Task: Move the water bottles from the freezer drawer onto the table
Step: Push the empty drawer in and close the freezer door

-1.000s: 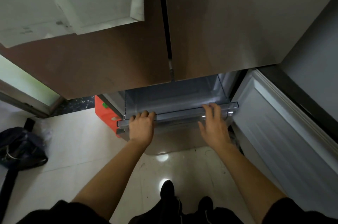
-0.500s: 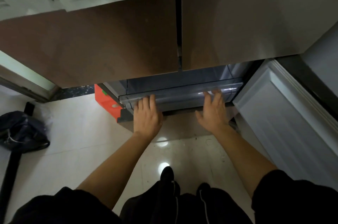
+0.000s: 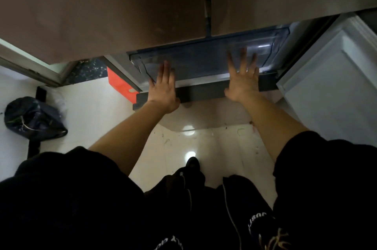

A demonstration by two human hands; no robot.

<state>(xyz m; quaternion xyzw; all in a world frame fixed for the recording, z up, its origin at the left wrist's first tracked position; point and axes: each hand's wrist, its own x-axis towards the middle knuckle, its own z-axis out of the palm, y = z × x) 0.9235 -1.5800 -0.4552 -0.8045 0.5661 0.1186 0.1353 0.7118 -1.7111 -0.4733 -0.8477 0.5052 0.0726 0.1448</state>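
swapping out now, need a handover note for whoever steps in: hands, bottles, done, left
Left hand: open, straight fingers flat on the front of the clear bluish plastic freezer drawer.
Right hand: open, flat on the same front, further right.
Drawer sits nearly in; white freezer door stands open at right.
Water bottles and table: not in view, so done cannot be confirmed.
Left: check the table for bottles, then likely shut the door.

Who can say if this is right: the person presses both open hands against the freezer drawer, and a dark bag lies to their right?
No. The head view shows the dark bag lying to their left. The left hand and right hand do press, open, against the freezer drawer.
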